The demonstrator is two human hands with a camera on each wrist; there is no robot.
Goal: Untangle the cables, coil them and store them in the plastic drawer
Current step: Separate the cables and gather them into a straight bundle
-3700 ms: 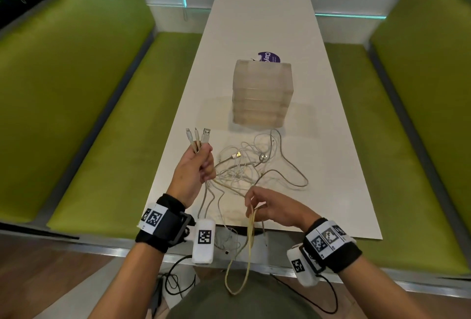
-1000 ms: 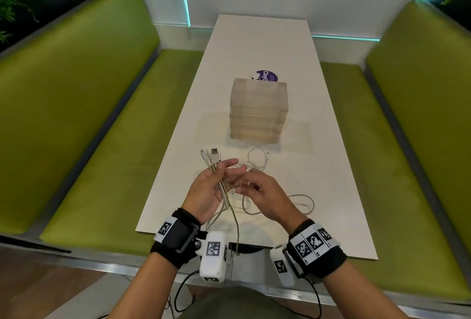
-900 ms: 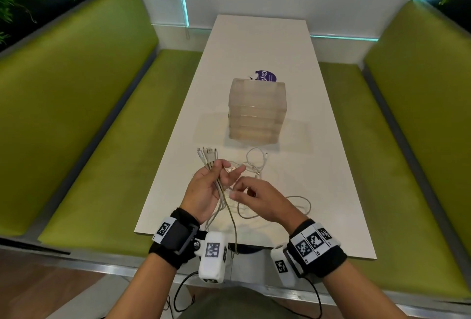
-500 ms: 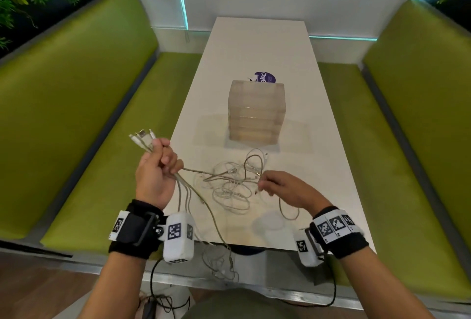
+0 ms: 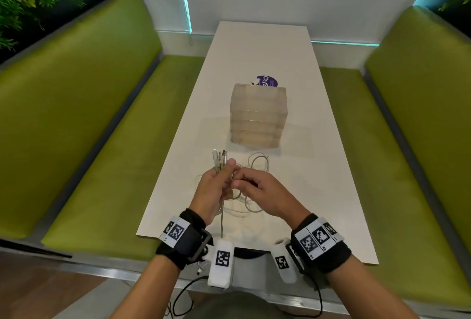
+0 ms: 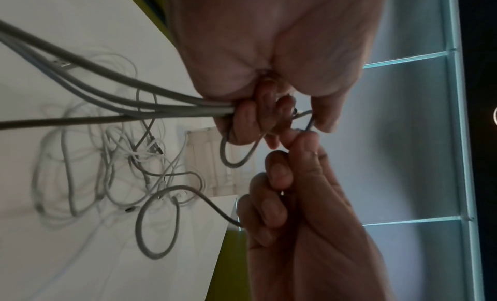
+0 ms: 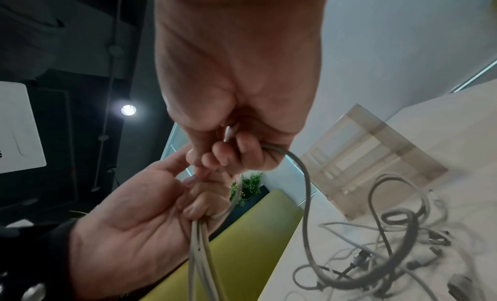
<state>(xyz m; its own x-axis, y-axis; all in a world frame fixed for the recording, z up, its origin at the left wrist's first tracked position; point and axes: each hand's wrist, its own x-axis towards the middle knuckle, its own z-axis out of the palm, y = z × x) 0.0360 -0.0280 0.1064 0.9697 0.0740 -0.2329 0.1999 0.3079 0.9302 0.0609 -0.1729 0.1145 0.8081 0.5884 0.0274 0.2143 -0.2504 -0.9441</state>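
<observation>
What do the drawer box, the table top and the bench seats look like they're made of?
Drawer box: frosted translucent plastic; its stacked tiers show faintly through. Table top: smooth white, matte, probably laminate. Bench seats: green padded upholstery with a slight sheen, likely vinyl or faux leather.

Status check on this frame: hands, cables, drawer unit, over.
Left hand grips a bundle of cables, plug ends up. Right hand pinches one more cable beside it. Rest of the tangle lies on the table. Plastic drawer shut, nothing blocking.
</observation>
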